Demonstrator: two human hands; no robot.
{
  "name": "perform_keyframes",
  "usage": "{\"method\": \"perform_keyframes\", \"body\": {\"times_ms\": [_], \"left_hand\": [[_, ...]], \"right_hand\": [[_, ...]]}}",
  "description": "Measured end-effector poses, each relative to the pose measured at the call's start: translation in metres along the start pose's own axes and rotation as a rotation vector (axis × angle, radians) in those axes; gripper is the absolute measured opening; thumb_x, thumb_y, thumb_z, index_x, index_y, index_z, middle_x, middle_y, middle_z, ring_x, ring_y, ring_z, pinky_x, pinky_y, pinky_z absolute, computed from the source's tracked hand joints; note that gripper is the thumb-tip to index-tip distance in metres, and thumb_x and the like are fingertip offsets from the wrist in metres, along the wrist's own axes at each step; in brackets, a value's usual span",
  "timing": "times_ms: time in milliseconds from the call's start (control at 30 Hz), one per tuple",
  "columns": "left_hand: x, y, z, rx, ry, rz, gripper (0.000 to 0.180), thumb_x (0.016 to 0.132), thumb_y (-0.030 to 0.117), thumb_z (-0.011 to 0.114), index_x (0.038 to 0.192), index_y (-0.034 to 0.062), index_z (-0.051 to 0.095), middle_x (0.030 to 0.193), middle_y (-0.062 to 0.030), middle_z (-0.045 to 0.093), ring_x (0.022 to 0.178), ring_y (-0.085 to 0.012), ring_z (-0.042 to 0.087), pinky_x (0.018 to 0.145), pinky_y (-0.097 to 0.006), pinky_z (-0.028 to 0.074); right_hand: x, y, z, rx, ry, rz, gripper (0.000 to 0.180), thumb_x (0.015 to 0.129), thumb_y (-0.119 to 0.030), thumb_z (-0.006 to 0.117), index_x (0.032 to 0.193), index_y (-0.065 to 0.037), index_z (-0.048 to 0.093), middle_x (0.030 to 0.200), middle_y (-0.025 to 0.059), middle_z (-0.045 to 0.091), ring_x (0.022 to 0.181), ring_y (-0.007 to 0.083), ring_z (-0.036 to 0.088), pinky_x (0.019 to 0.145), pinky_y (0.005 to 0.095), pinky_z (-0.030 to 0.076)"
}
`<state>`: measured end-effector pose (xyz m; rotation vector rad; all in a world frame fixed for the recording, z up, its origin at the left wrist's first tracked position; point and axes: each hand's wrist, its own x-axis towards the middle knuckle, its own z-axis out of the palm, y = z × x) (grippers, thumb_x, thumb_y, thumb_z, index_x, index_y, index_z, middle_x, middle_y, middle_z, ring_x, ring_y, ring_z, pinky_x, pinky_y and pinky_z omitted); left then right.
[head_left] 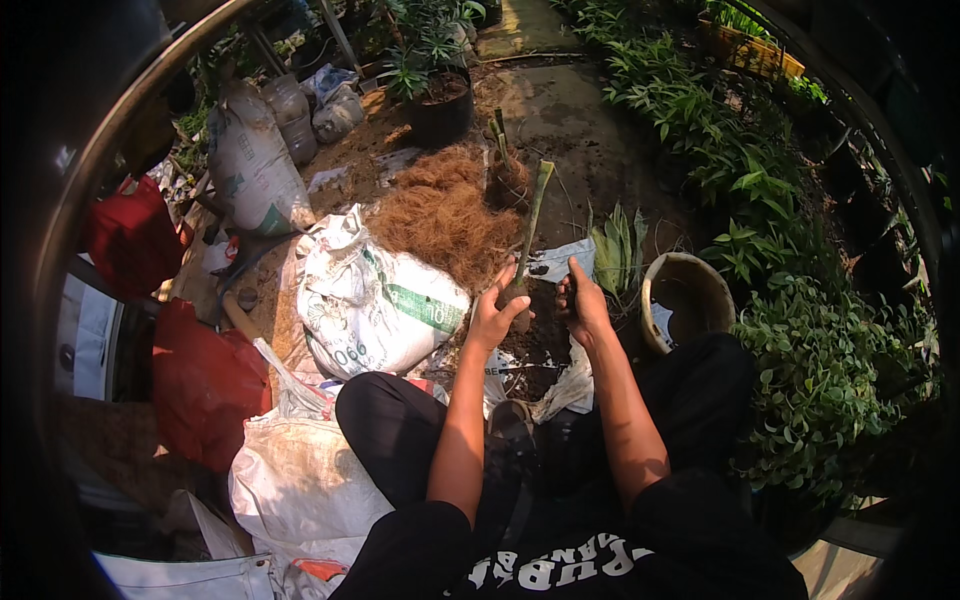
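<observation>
A thick green plant stem (pixel 536 212), cut at its top, stands nearly upright in front of me. My left hand (pixel 491 318) is round its brownish lower end, thumb across the front and fingers behind. To the right of the stem, and apart from it, is my right hand (pixel 585 306). Its palm faces the stem, the forefinger points up and the other fingers are loosely bent, dark with soil, with nothing seen in them. Under both hands lies dark soil (pixel 533 352) on a spread white sack (pixel 572 385).
A heap of brown fibre (pixel 440 215) lies ahead, beside another cut plant with a root ball (pixel 507 182). White sacks (pixel 365 300) and red bags (pixel 205 385) crowd the left. A round pot (pixel 728 300) and leafy plants (pixel 815 375) border the right. Cut leaves (pixel 618 250) lie before the pot.
</observation>
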<state>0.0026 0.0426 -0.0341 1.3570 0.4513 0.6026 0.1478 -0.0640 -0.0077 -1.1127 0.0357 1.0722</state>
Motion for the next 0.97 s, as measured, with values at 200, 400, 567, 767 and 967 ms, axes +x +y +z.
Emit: {"method": "perform_keyframes", "body": {"times_ms": [200,400,567,767,967], "left_hand": [[0.003,-0.016,-0.004,0.15,0.038,0.062,0.084,0.08,0.044,0.067,0.147,0.003,0.037,0.145,-0.0169,0.044,0.102,-0.024,0.065,0.072,-0.033,0.057],[-0.007,0.025,0.01,-0.233,-0.006,-0.124,0.067,0.084,0.043,0.057,0.137,0.0027,0.047,0.125,-0.0137,0.059,0.08,-0.0225,0.069,0.063,-0.034,0.058],[-0.009,0.024,0.02,-0.476,0.085,-0.152,0.06,0.087,0.043,0.051,0.131,0.0026,0.05,0.121,-0.0135,0.06,0.08,-0.0236,0.067,0.063,-0.037,0.058],[-0.013,0.032,0.027,-0.555,0.146,-0.14,0.056,0.087,0.042,0.051,0.128,0.0041,0.052,0.116,-0.0129,0.061,0.081,-0.0246,0.067,0.063,-0.04,0.058],[-0.018,0.029,0.023,-0.733,0.174,-0.108,0.057,0.088,0.047,0.051,0.129,0.0074,0.051,0.116,-0.0126,0.061,0.084,-0.0268,0.067,0.064,-0.042,0.057]], "right_hand": [[0.002,0.003,0.0,0.01,0.001,0.01,0.039,0.095,-0.047,0.056,0.076,-0.014,0.047,0.064,-0.0023,0.046,0.05,0.0097,0.037,0.047,0.0246,0.026],[0.004,0.002,-0.006,0.096,-0.107,0.033,0.046,0.099,-0.049,0.046,0.067,-0.018,0.038,0.053,-0.0042,0.033,0.041,0.0092,0.023,0.04,0.025,0.016],[-0.008,-0.002,0.006,0.237,-0.125,0.053,0.046,0.101,-0.048,0.04,0.067,-0.017,0.036,0.055,-0.0043,0.03,0.043,0.0103,0.021,0.041,0.0255,0.014],[-0.017,-0.014,0.026,0.355,-0.089,0.077,0.035,0.101,-0.041,0.043,0.09,-0.013,0.061,0.076,-0.0005,0.059,0.064,0.0121,0.056,0.053,0.022,0.043],[0.01,0.0,-0.009,0.54,-0.513,0.182,0.031,0.097,-0.038,0.057,0.117,-0.015,0.06,0.097,0.0038,0.067,0.087,0.0159,0.066,0.072,0.0256,0.055]]}}
